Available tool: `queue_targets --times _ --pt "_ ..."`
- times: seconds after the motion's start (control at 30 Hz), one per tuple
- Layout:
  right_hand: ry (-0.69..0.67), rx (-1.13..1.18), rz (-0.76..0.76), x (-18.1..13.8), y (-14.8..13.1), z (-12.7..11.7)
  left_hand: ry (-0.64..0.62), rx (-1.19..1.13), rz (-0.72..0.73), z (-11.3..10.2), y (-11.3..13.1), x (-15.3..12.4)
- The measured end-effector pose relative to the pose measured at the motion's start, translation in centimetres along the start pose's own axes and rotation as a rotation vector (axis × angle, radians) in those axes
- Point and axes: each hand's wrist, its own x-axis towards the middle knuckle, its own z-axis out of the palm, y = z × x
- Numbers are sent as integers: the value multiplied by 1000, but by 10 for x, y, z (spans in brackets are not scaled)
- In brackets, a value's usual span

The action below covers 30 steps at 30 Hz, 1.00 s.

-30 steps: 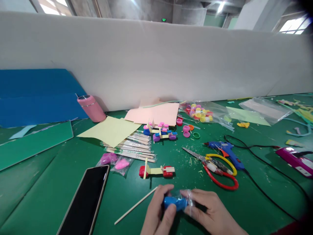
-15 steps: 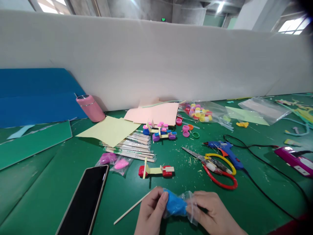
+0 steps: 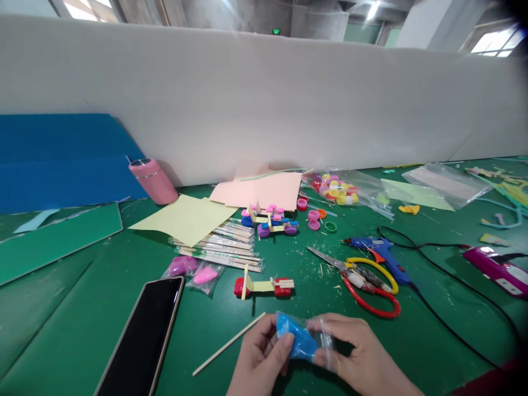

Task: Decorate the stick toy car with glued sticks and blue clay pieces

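Observation:
Between my hands is a small clear plastic bag with a lump of bright blue modelling clay (image 3: 300,339) inside. My left hand (image 3: 264,352) pinches the clay end, thumb across its front. At the bag's other end, my right hand (image 3: 350,346) grips the clear plastic between thumb and fingers. A thin wooden stick (image 3: 229,345) lies on the table beside my left hand. Just beyond the hands stands a small model (image 3: 263,287) with red ends, a pale yellow strip between them and short sticks on top.
A phone (image 3: 142,335) lies at left, near bagged purple and pink clay (image 3: 205,274). Wrapped sticks (image 3: 223,246) and more small models (image 3: 276,226) sit farther back. Scissors (image 3: 367,286), a blue glue gun (image 3: 381,253) and its black cord occupy the right. A pink cup (image 3: 153,181) stands back left.
My left thumb has shifted right across the bagged blue clay. My right fingers have changed their hold on the bag's clear end. Objects on the table stay in place.

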Motion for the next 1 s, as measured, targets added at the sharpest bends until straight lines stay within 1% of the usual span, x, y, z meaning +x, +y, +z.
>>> queue_targets --times 0.07,0.13,0.27,0.33,0.5,0.6,0.7,0.8,0.9,1.0 --pt "-2 30 18 -1 -1 -1 -47 27 -6 0 -1 0" --pt "-33 26 37 -1 -3 0 -71 33 -5 0 -1 0" --pt "-91 -26 47 -1 -7 4 -27 2 8 1 -1 1" --pt "-68 -46 60 -2 -7 7 -35 -15 -2 1 -1 2" --pt "76 3 34 -3 -3 12 -93 -71 -41 1 -6 2" --pt "28 43 -12 -1 -5 12 -102 -85 -44 1 -8 2" --pt "-29 5 -24 2 -9 9 -58 -133 -45 3 -7 1" --pt "-66 -45 -4 3 -12 6 -21 -199 -68 4 -5 1" --pt "-81 -53 24 3 -13 6 -20 -238 -96 4 -3 2" --pt "-57 -21 42 3 -13 6 -28 -277 -117 4 -2 3"
